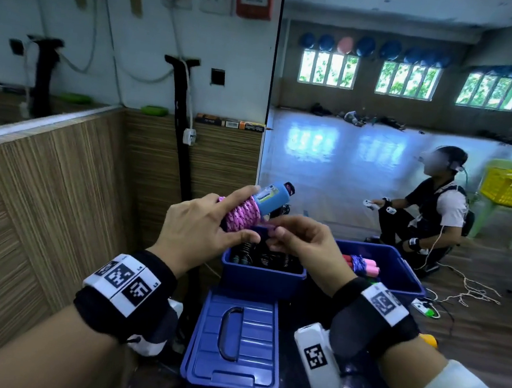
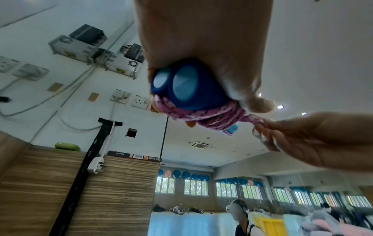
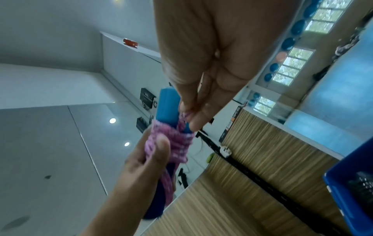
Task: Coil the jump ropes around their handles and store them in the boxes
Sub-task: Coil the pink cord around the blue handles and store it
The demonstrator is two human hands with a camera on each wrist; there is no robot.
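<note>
While raised above the open blue box, left hand grips two blue handles wrapped in pink rope, right hand pinching the rope's loose end, box lid nearest on the bench, second blue box at right holding a coiled rope.

head: looks forward and down on both hands from above | left wrist: close under left hand, facing up at wall and ceiling | right wrist: close, tilted, facing ceiling | shared: pink rope coil, blue handles
</note>
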